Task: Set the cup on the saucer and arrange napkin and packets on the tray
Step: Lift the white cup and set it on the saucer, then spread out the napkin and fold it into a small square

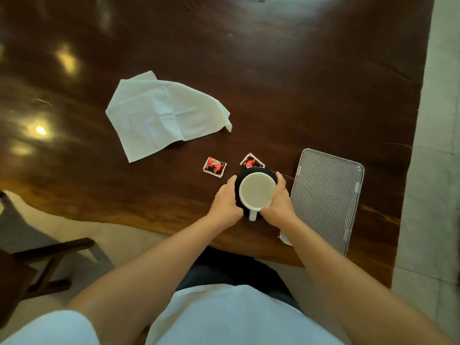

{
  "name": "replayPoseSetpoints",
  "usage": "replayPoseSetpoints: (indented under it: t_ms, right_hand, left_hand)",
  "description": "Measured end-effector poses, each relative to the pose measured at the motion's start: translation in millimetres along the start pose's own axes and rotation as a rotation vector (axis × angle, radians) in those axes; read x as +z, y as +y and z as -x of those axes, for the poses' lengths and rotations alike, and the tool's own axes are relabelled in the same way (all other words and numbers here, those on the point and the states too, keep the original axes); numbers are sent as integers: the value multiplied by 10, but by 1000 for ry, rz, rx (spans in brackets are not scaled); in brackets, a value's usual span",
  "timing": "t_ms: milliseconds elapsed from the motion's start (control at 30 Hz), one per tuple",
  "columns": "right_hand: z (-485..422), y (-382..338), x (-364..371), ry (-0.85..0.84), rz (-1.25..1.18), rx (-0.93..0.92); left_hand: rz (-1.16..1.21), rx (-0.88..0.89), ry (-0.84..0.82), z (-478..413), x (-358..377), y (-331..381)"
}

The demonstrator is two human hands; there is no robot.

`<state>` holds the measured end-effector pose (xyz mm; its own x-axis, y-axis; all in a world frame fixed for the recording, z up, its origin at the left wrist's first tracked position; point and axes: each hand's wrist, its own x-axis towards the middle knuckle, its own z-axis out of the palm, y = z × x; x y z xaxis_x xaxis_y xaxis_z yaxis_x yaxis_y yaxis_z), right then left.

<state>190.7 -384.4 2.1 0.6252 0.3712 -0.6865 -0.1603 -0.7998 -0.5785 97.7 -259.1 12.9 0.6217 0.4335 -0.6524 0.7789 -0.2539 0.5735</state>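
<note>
Cup [257,192] on saucer [242,176], hands flanking.

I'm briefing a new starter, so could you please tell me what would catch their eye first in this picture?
First, the white cup on a black saucer near the table's front edge, cradled by the left hand and right hand. Next, the big crumpled napkin lying farther back to the left. Two red packets lie just behind the cup, and a ribbed tray sits bare to its right.
</note>
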Motion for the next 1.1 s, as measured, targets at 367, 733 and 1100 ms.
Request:
replayPoseSetpoints:
  t_ms: [367, 733, 1100]
  right_hand:
    - [-103, -533, -7, 368, 183, -171]
    - [-529, -930, -3, 251, 218, -243]
    - [-958, -991, -67, 131, 383, -87]
  left_hand:
    - [-7, -56, 129, 91, -253, -127]
    - [16, -126, 183, -391, -608, -101]
    - [-108, -137, 188, -913, -807, -138]
